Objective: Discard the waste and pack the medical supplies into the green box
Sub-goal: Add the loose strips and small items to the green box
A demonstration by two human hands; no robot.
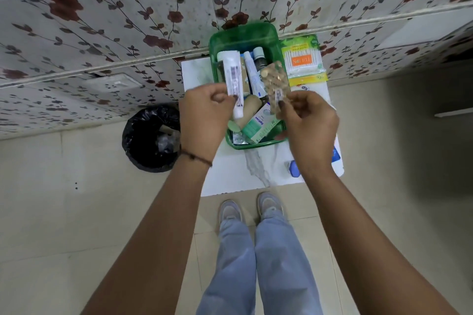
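Observation:
The green box (243, 36) stands on a small white table (225, 176) against the wall, filled with tubes, bottles and a teal-and-white carton (257, 126). My left hand (204, 117) pinches a white tube (233, 79) held upright over the box's left side. Over the box's right side my right hand (307, 123) grips a blister strip of tan pills (275, 79) by its near end. Both hands hover above the box.
A bin lined with a black bag (149, 138) stands on the floor left of the table, with some waste inside. A pack of cotton swabs (303, 59) lies right of the box. A blue-capped item (294, 169) sits near the table's front right. My feet are below the table's front edge.

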